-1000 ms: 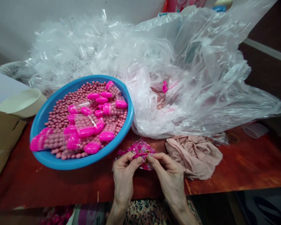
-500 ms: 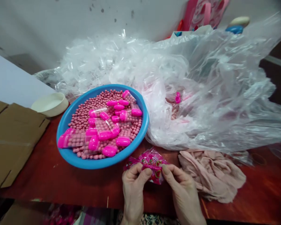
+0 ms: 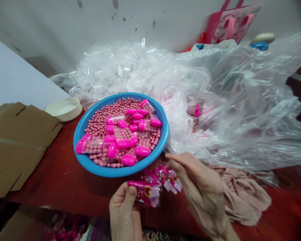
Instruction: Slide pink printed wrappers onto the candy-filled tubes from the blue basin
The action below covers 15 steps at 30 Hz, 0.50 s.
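Between thumb and fingers, my left hand (image 3: 124, 209) pinches a small shiny pink printed wrapper (image 3: 147, 193) by its left end, in front of the basin. My right hand (image 3: 203, 189), a little blurred, is apart from it on the right with fingers stretched out and nothing visible in them. Beneath its fingertips, several similar pink wrappers (image 3: 169, 177) lie on the table by the basin. A blue basin (image 3: 165, 140) holds many dusky-pink balls (image 3: 100, 124). On them rest clear tubes (image 3: 121, 134) with bright pink caps, filled with balls.
Clear plastic bags (image 3: 253, 110) and a heap of clear tubes (image 3: 115, 67) stretch along the wall. A pinkish cloth (image 3: 245, 197) lies at right on the red table (image 3: 85, 197). A cream bowl (image 3: 65, 113) and cardboard (image 3: 20, 144) are at left; a pink bag (image 3: 228, 26) stands behind.
My right hand has let go of the wrapper and moved up and away, toward the basin's right side. My left hand has shifted left with the wrapper. The view has tilted slightly.
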Available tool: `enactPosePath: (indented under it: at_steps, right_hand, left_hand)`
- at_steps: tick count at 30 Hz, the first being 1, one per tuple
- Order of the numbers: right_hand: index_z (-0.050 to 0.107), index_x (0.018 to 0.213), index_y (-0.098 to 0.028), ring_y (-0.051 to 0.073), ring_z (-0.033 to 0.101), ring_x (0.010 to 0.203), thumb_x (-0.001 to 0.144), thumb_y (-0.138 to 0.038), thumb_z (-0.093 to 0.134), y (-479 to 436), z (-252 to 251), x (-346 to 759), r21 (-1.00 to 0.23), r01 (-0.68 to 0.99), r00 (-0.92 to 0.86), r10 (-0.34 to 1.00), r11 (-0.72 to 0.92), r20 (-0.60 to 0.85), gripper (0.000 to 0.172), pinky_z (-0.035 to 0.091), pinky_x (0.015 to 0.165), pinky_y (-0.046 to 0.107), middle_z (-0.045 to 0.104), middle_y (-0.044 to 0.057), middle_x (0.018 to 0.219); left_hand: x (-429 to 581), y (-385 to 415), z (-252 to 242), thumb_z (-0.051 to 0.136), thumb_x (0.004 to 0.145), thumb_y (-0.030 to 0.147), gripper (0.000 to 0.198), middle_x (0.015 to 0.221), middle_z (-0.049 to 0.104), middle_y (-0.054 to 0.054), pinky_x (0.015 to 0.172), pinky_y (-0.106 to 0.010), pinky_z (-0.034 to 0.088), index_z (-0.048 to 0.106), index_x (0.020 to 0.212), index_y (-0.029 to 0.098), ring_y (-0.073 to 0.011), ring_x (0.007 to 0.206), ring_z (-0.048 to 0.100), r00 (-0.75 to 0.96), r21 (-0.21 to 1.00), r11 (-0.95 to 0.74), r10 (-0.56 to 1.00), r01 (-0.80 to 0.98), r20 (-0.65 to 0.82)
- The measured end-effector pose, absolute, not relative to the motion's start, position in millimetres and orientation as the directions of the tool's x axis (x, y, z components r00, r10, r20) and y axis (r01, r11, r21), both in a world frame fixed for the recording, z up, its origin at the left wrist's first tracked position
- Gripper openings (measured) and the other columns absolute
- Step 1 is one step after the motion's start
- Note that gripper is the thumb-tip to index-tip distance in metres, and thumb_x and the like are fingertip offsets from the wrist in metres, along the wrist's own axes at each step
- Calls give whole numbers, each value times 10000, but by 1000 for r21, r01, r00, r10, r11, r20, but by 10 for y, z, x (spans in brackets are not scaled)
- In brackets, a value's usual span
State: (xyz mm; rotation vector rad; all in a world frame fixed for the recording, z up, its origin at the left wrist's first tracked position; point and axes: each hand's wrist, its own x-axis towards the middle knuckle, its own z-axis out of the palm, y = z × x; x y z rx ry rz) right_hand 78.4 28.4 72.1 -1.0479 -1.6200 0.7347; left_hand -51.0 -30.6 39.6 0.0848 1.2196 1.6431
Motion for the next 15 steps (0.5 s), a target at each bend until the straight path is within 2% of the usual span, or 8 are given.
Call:
enactPosePath:
  at_steps: [3, 6, 8, 11, 15]
  right_hand:
    - [658, 961, -150, 195, 565, 777, 853, -116, 539, 679, 879, 712, -647, 449, -346, 787, 616, 510, 164, 477, 726, 334, 669, 63, 811]
    - [661, 933, -170, 223, 536, 915, 855, -73, 470, 1046, 882, 579, -530, 434, -662, 657, 729, 362, 228, 436, 857, 412, 663, 82, 918]
    - [637, 991, -167, 210, 523, 970, 818, -17, 443, 1222, 850, 512, -536, 387, -780, 576, 750, 244, 300, 406, 915, 405, 640, 76, 986]
    - [600, 1077, -135, 193, 518, 1005, 775, 31, 432, 1403, 856, 491, -556, 350, -835, 520, 754, 179, 384, 389, 947, 374, 611, 86, 1040]
    - [622, 1090, -216, 157, 576, 931, 753, -30, 588, 1533, 931, 509, -596, 288, -898, 428, 750, 105, 387, 460, 852, 276, 641, 16, 991]
  left_hand:
    - [-564, -307, 485, 807, 560, 351, 253, 561, 690, -30, 529, -263, 524, 667, 611, 146, -139, 474, 602, -477, 678, 27, 690, -735, -545]
    - [-594, -307, 528, 793, 587, 357, 252, 664, 738, -72, 563, -285, 547, 684, 684, 152, -181, 553, 662, -458, 632, 31, 661, -775, -594]
    - [-609, -304, 550, 795, 589, 340, 249, 705, 747, -75, 582, -288, 557, 700, 723, 153, -192, 586, 680, -447, 609, 22, 658, -793, -606]
    - [-625, -297, 595, 810, 570, 328, 251, 699, 747, -62, 572, -257, 562, 716, 725, 154, -179, 581, 684, -441, 588, 6, 655, -809, -613]
    - [-633, -292, 663, 820, 562, 283, 201, 634, 734, -18, 573, -185, 554, 717, 678, 155, -134, 568, 676, -455, 559, -44, 637, -828, -623]
